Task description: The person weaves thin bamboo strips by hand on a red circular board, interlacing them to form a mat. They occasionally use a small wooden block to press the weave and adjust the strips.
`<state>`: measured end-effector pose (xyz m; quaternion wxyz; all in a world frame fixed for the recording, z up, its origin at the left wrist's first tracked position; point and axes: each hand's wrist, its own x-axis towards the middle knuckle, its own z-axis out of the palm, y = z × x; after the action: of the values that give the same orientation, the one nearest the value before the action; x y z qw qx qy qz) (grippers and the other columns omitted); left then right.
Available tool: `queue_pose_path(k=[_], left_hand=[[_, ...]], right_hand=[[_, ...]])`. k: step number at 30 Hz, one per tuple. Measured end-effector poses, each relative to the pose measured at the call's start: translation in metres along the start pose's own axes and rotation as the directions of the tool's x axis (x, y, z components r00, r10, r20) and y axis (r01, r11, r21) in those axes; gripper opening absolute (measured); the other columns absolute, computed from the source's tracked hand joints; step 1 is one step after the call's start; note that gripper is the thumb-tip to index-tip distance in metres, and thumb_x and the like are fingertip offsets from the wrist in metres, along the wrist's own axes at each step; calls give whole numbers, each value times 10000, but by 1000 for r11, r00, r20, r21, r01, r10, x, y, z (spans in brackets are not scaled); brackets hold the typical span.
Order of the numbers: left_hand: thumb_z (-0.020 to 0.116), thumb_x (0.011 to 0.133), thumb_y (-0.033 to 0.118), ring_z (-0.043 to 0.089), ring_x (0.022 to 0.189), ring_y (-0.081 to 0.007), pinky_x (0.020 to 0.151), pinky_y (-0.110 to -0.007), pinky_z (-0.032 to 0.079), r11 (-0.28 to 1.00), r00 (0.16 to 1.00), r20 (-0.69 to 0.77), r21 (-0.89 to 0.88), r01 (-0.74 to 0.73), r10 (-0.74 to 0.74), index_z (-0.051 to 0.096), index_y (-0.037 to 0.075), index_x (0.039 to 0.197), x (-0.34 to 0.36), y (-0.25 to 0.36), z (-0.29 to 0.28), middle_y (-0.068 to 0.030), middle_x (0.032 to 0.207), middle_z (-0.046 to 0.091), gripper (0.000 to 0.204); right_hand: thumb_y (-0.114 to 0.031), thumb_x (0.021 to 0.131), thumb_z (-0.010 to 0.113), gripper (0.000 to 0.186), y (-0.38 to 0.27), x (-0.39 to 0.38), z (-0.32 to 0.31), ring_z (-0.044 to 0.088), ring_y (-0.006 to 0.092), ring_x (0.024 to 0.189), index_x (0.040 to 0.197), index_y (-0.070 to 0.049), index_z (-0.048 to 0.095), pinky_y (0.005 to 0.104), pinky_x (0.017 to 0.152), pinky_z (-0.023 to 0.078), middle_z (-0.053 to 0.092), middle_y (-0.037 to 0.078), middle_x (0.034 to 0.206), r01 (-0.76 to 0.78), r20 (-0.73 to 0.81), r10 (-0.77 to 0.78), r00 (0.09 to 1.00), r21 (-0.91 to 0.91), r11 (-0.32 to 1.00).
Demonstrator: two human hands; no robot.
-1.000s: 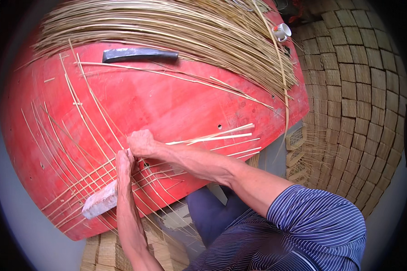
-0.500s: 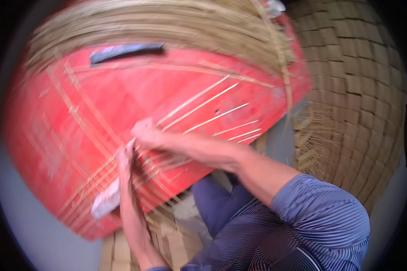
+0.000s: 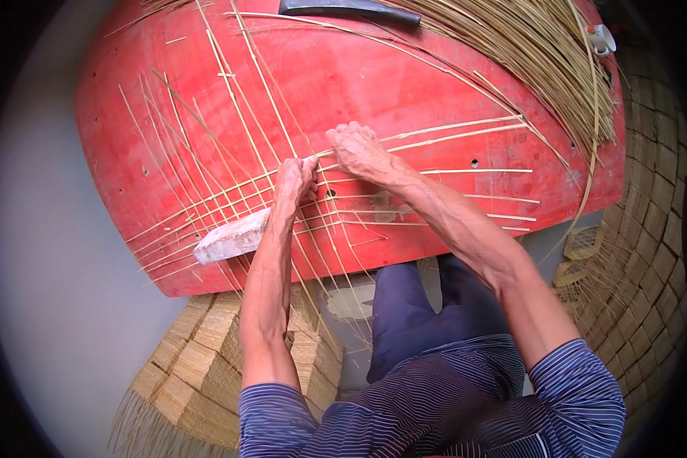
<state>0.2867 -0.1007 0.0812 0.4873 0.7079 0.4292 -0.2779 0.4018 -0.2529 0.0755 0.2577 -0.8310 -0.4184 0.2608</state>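
A partly woven grid of thin pale strips (image 3: 237, 195) lies on a red board (image 3: 153, 122), with a long pale block (image 3: 229, 237) resting across its left part. My left hand (image 3: 296, 179) is closed on the strips at the grid's upper edge, just right of the block. Up and to the right, my right hand (image 3: 355, 149) has its fingers curled round a strip near the crossings, its fingertips partly hidden. Long loose strip ends fan out from both hands toward the board's right side.
A dark heavy blade (image 3: 347, 11) lies at the top. A bundle of strips (image 3: 527, 61) fills the upper right, beside a white mug (image 3: 601, 40). Stacked woven pieces stand at the right (image 3: 653, 229) and below the board's left (image 3: 198, 347). My legs are under the front edge.
The view has turned, so board and hands sit higher and farther right. My right hand has moved a little away from my left, to the right along the strips.
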Motion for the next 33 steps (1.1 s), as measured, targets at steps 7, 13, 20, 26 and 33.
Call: queue_pose_path(k=[7,13,20,26,33], left_hand=[[530,998,379,621,434,-185,401,-310,503,998,998,-12,-12,-68,68,608,3,666,2,-5,0,-95,566,637,508],[524,994,374,633,444,-194,406,-321,512,995,998,26,-86,-47,50,608,-6,668,8,-15,-4,-109,559,636,507],[549,983,389,622,450,-173,427,-309,505,990,998,19,-128,-64,67,605,-9,680,10,-25,-4,-85,561,622,504],[547,1001,356,604,456,-142,441,-304,499,980,991,24,-152,-127,132,632,-12,733,12,-39,-3,-57,578,622,463],[554,1000,375,606,450,-144,434,-309,483,984,991,5,-111,-136,137,648,-18,730,14,-33,0,-64,561,615,486]], right_hand=[[-227,822,649,249,-17,21,7,676,433,956,934,-16,716,529,799,549,704,246,944,-188,201,173,964,57,981],[-271,792,695,311,-21,38,3,695,409,963,957,-8,729,528,792,553,707,257,954,-272,356,257,898,-7,962],[-189,774,669,253,-23,47,14,679,440,937,927,9,711,534,768,546,697,264,926,-227,377,227,898,-45,973],[-114,796,610,177,-20,20,30,626,428,916,898,25,647,519,765,531,647,243,913,-12,106,20,994,-76,997],[-75,772,613,141,-28,28,26,666,457,820,834,43,659,541,699,540,660,291,812,-60,182,58,982,4,998]])
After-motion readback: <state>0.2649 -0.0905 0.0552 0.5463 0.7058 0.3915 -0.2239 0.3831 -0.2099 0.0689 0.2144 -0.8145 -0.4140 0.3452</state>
